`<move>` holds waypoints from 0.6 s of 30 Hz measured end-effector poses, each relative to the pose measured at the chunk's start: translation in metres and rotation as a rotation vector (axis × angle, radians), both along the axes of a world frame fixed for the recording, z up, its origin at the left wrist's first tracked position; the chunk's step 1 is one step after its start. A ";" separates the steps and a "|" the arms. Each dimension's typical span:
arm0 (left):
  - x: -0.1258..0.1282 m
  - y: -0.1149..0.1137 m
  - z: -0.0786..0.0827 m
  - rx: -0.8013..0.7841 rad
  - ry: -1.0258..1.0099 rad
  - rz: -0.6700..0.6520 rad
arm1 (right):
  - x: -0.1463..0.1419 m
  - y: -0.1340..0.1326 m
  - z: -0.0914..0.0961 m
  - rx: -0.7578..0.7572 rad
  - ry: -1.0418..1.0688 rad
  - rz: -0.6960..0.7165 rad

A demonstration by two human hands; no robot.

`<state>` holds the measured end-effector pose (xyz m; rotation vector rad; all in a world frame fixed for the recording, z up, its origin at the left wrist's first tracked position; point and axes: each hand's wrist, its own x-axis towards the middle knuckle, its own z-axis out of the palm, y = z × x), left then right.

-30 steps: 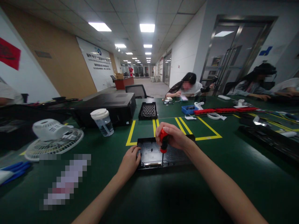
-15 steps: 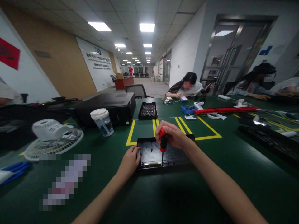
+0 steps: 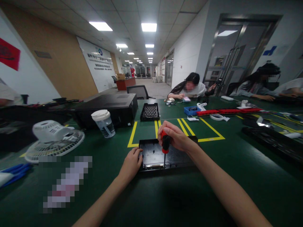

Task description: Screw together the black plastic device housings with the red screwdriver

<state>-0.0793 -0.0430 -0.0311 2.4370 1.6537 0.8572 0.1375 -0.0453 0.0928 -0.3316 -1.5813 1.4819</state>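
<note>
A flat black plastic housing [image 3: 153,156] lies on the green table in front of me. My right hand [image 3: 176,137] is closed around a red and black screwdriver [image 3: 165,145], held upright with its tip down at the housing's near edge. My left hand [image 3: 131,164] rests on the housing's left edge, fingers curled against it and holding it still.
A white desk fan [image 3: 53,140] lies at the left, with a lidded plastic cup [image 3: 104,123] and a black box [image 3: 111,108] behind it. A black parts tray [image 3: 150,112] sits beyond yellow tape lines. Other people work at the far side. Black trays [image 3: 274,142] lie at the right.
My right hand has shifted slightly on the screwdriver handle, as if twisting it. The left hand and the housing have stayed in place.
</note>
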 end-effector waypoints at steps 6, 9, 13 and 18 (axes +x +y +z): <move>0.001 -0.002 0.003 -0.003 0.006 0.001 | -0.001 -0.002 0.002 0.018 -0.041 0.005; 0.002 -0.002 0.004 -0.017 0.005 0.005 | -0.002 -0.003 0.003 0.027 -0.046 -0.020; 0.002 -0.002 0.005 -0.020 0.008 0.005 | -0.004 -0.005 0.003 0.014 -0.036 -0.065; 0.000 -0.001 0.001 -0.022 0.012 0.005 | -0.007 -0.005 0.001 -0.027 -0.001 -0.170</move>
